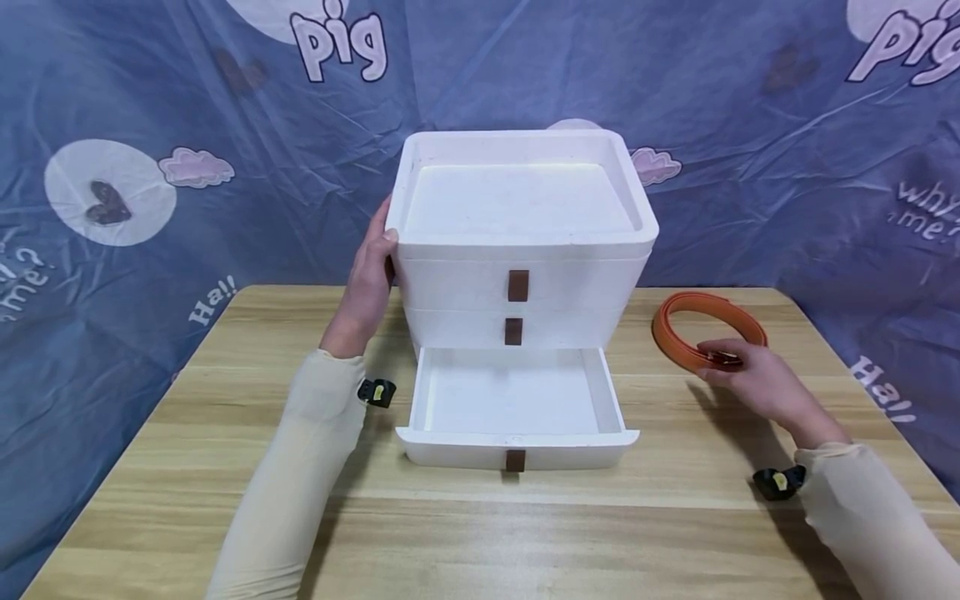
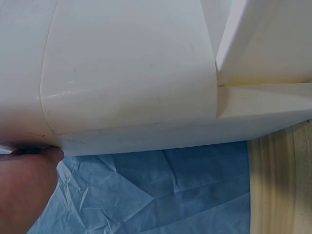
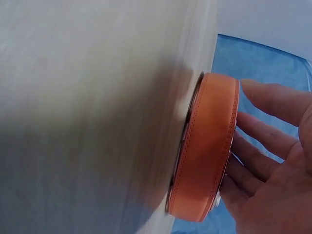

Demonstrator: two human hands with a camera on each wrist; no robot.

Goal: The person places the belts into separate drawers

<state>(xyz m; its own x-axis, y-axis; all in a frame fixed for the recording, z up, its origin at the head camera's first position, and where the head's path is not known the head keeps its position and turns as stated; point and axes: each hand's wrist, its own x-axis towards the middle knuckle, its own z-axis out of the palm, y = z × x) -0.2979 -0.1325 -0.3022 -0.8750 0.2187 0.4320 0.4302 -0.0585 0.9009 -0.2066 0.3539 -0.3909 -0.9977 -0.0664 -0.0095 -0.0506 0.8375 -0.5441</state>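
A white drawer unit [image 1: 525, 287] stands mid-table, its bottom drawer [image 1: 517, 450] pulled out with nothing inside. Brown tabs mark the drawer fronts. My left hand [image 1: 366, 279] rests against the unit's left side, thumb near the upper front corner; most of its fingers are hidden behind that side. To the right lies a coiled orange belt [image 1: 670, 342] with stitched edges. My right hand [image 1: 768, 383] is at the belt's near right part, beside the buckle. In the right wrist view, its extended fingers and thumb reach the belt's upper edge [image 3: 207, 151], without curling round it.
The wooden table [image 1: 225, 433] extends on both sides of the unit and in front of it. Behind hangs a blue printed cloth [image 1: 300, 183]. The open drawer juts toward me between my forearms. A shallow tray top [image 1: 517, 200] caps the unit.
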